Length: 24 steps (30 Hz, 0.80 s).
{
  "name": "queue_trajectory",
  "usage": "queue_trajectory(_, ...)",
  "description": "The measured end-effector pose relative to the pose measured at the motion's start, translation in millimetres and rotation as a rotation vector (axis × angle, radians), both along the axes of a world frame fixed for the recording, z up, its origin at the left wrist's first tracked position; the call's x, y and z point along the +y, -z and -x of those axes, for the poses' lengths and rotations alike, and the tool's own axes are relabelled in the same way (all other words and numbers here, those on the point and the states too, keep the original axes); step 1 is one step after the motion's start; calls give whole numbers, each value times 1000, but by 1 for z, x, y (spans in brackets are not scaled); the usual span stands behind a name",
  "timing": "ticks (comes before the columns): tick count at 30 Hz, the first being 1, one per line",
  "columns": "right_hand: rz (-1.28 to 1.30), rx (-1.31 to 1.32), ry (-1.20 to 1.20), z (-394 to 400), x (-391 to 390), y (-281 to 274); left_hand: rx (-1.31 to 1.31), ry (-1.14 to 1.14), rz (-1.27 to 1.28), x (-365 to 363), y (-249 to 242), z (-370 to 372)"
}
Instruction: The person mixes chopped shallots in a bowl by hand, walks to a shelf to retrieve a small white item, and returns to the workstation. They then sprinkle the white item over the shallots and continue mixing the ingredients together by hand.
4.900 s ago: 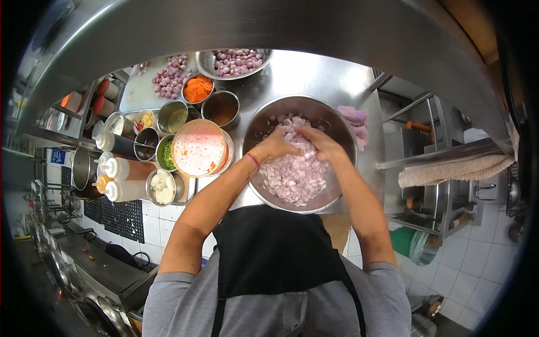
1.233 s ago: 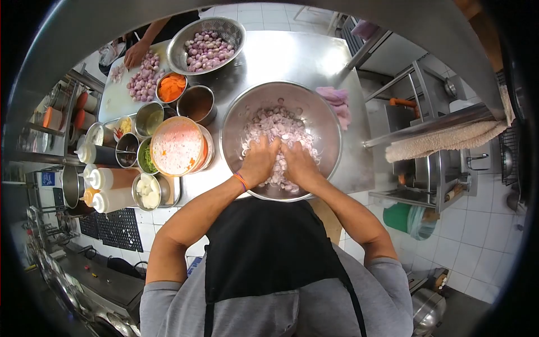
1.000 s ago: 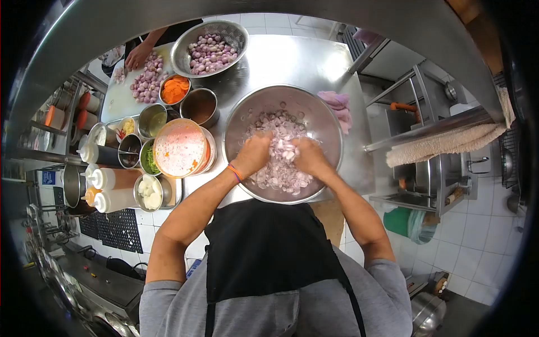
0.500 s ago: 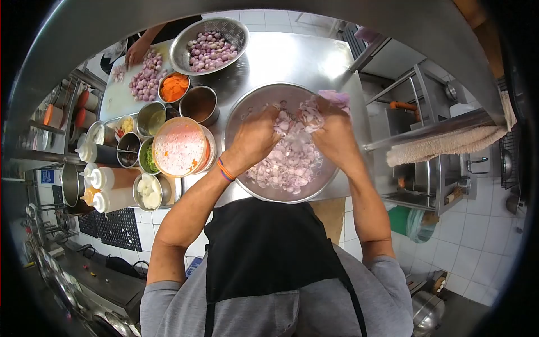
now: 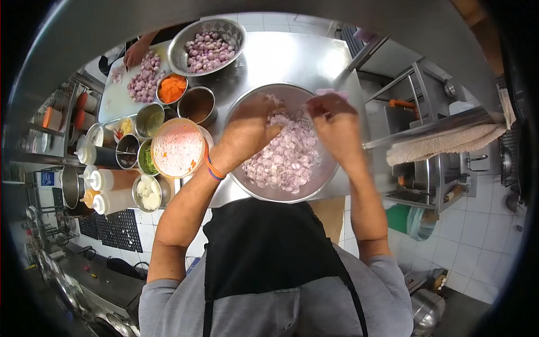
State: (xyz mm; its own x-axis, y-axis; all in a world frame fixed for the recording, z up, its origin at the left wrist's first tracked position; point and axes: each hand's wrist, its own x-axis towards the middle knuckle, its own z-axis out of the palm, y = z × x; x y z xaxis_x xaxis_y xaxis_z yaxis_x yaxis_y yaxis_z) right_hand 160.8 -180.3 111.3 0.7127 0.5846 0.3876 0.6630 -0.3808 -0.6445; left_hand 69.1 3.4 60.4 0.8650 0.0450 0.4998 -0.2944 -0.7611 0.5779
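Note:
Sliced shallots (image 5: 283,163) form a heap in a wide steel bowl (image 5: 240,175) in front of me. My left hand (image 5: 245,135) is over the bowl's left side, its thumb apart from motion-blurred fingers. Over the right side, my right hand (image 5: 337,126) is loosely bent, with fingers apart and no handful of slices in it. Both hands are above the heap, a gap between them. A pinkish-purple cloth-like piece (image 5: 332,94) shows behind my right hand at the rim.
A colander (image 5: 238,53) of whole shallots stands at the back, near another person's hand (image 5: 135,53) at a cutting board (image 5: 112,104). Left of the bowl are carrot slices (image 5: 172,89), a round tub (image 5: 178,147), several containers and squeeze bottles (image 5: 104,178). A towel (image 5: 449,145) hangs on the right rail.
Shallot slices that were bunched in both hands are out of them, and the heap shows more fully. My left hand has shifted slightly left, and the hands are farther apart.

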Motion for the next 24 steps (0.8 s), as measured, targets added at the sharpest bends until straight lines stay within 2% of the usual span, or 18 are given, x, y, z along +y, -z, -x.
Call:
queue_trajectory(1, -7, -35, -8, 1, 0, 10, 119, -39, -57, -6, 12, 2)
queue_trajectory(3, 322, -33, -17, 3, -5, 61, 363, -127, -165, -23, 37, 13)
queue_trajectory(4, 479, -42, -63, 7, -7, 79, 462, -136, -106, -32, 59, 16)
queue_trajectory(5, 549, -10, -12, 21, -5, 87, 567, -142, -42, -41, 77, 18)
queue_trajectory(7, 689, 57, 91, 45, 5, 100, 489, -152, -106, -52, 86, 21)
queue_trajectory(8, 667, 56, 47, 43, 5, 107, 451, -156, -137, -55, 91, 22)
queue_trajectory(11, 566, 77, -67, 23, 0, 133, 480, -149, -20, -48, 120, 12)
queue_trajectory(14, 407, 54, -181, -12, -10, 143, 269, -40, 13, -30, 134, 2)
queue_trajectory(17, 381, 40, -189, -14, -2, 98, 112, 6, 26, -24, 85, -2)
queue_trajectory(20, 395, -21, -318, -3, -2, 79, 148, -1, -40, -24, 79, 0)
queue_trajectory(23, 791, 143, -243, 12, -19, 70, 441, 15, -254, -20, 61, 34)
queue_trajectory(24, 866, 210, -232, 18, -22, 73, 498, 19, -260, -24, 69, 39)
